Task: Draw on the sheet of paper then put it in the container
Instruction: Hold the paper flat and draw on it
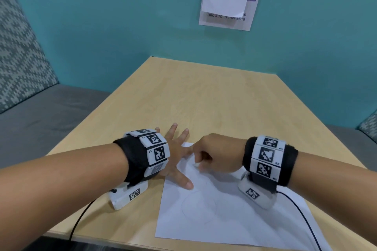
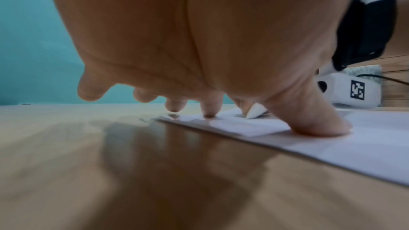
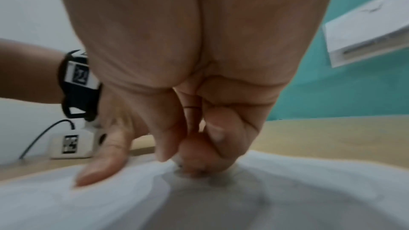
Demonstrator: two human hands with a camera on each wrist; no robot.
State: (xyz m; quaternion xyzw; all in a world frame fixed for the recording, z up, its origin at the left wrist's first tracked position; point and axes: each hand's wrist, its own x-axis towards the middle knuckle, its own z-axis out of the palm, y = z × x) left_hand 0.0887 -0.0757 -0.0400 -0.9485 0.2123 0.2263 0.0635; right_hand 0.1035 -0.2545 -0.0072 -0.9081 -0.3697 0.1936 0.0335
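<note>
A white sheet of paper [image 1: 224, 216] lies on the wooden table [image 1: 204, 98] near its front edge, with faint curved lines [image 1: 199, 206] drawn on it. My left hand [image 1: 180, 157] is spread flat over the sheet's far left corner, its thumb [image 2: 318, 123] pressing the paper down. My right hand [image 1: 202, 161] is curled over the sheet's top part and pinches a white pen, whose pointed tip [image 2: 255, 111] touches the paper. In the right wrist view the pinching fingers [image 3: 190, 160] hide nearly all of the pen.
A clear holder [image 1: 230, 2] with a white sheet in it hangs on the teal wall behind the table. A grey bench [image 1: 40, 118] with a patterned cushion runs along the left. Black cables [image 1: 81, 216] trail from both wrist cameras over the table's front edge.
</note>
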